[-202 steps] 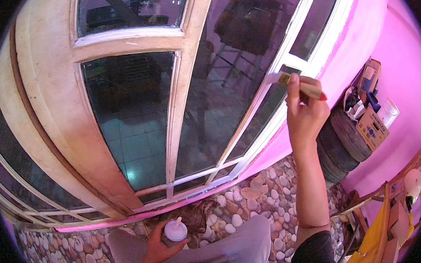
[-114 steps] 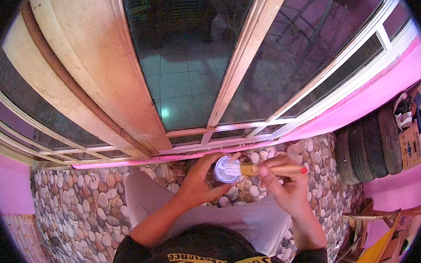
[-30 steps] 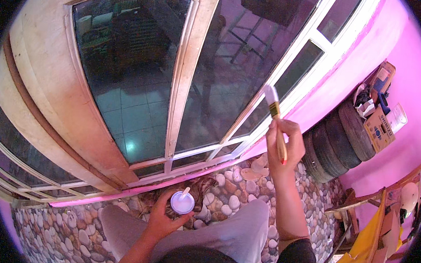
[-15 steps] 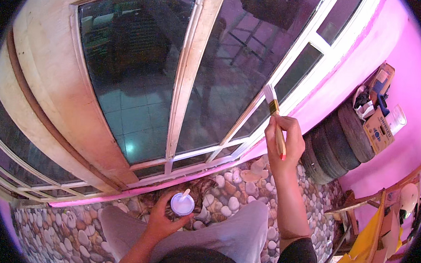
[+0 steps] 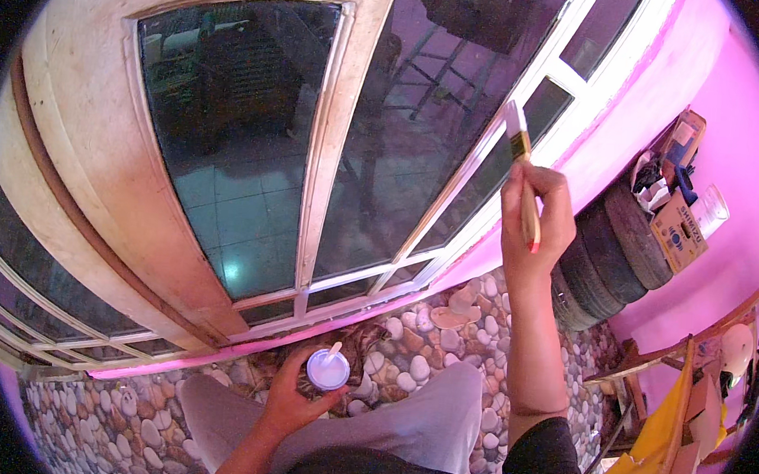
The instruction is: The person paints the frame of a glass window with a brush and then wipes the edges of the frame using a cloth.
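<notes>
My right hand (image 5: 539,214) is closed round the wooden handle of a paintbrush (image 5: 527,190). Its white-coated bristles point up and meet the narrow upright bar of the wooden window frame (image 5: 464,201); whether they press on the bar or just hover is hard to tell. Low in front of my knees, my left hand (image 5: 293,397) grips a small round tub of white paint (image 5: 329,370). A pale flat stick (image 5: 332,351) leans out of the tub. The bar looks white near the bristles and browner lower down.
Dark glass panes (image 5: 246,142) fill the frame. To the right, old tires (image 5: 608,260) lean by the pink wall, with a cardboard box (image 5: 680,231) beside them. A wooden rack with yellow cloth (image 5: 644,453) stands at lower right. Pebble-patterned flooring (image 5: 138,413) lies beneath me.
My right hand and the paintbrush have moved up and a little to the right along the frame's bar. My left hand with the tub has stayed in place.
</notes>
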`<state>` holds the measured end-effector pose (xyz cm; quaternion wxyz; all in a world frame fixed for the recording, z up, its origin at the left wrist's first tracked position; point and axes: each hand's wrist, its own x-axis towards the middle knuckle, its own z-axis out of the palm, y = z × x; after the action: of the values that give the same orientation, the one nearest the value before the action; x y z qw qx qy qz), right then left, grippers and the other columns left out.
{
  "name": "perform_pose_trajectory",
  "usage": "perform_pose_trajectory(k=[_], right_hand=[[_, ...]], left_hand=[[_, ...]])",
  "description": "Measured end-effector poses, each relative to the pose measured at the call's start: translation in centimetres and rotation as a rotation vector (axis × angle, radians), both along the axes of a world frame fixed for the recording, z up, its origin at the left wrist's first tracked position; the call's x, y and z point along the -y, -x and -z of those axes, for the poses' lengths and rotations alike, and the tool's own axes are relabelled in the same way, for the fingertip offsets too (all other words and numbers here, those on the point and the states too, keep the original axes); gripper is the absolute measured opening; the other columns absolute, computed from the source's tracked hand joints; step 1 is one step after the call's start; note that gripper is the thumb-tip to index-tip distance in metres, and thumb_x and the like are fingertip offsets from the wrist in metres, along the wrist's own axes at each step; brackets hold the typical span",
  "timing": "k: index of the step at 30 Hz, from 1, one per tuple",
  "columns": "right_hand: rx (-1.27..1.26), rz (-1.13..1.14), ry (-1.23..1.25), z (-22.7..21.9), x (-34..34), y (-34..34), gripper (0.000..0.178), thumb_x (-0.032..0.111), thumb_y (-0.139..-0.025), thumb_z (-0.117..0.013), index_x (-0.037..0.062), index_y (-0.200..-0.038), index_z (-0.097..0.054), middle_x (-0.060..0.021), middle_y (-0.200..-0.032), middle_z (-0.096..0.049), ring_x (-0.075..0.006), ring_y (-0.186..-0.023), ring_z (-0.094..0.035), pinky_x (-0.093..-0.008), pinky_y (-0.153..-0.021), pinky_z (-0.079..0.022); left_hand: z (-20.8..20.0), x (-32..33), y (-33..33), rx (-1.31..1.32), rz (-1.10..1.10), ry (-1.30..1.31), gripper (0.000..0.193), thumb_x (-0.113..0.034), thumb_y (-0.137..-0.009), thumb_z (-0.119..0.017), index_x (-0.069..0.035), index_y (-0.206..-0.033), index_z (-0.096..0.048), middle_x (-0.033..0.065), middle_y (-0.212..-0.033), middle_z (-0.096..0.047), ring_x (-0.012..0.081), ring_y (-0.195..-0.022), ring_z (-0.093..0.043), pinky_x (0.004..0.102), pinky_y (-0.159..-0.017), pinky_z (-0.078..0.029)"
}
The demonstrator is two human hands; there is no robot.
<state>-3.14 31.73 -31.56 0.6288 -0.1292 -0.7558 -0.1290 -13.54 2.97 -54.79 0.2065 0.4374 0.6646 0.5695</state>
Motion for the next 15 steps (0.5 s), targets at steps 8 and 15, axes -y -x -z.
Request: perform_pose_trajectory(k=[8, 15], right_hand=[[-0.004, -0.005, 0.023, 0.8, 0.9, -0.3, 0.016, 0.0, -0.084, -0.073, 0.002, -0.091, -0.059, -0.0142, -0.083, -0.066, -0.0262, -0.071, -0.068, -0.0332, -0.066, -0.054], [0.114, 0.011, 0.181, 4.2, 1.1, -0.2, 0.02, -0.002, -0.082, -0.073, 0.0026, -0.095, -0.059, -0.016, -0.084, -0.064, -0.0311, -0.072, -0.067, -0.036, -0.064, -0.054]], left_hand=[[0.9, 0.3, 0.1, 0.007, -0.011, 0.001, 0.08, -0.027, -0.068, -0.092, -0.005, -0.134, -0.052, 0.0139, -0.126, -0.061, 0.026, -0.117, -0.06, 0.0397, -0.102, -0.046], [0.3, 0.3, -0.1, 0.06, -0.016, -0.022, 0.069, -0.025, -0.07, -0.089, -0.002, -0.126, -0.056, 0.0168, -0.122, -0.062, 0.0302, -0.114, -0.061, 0.0404, -0.1, -0.046]])
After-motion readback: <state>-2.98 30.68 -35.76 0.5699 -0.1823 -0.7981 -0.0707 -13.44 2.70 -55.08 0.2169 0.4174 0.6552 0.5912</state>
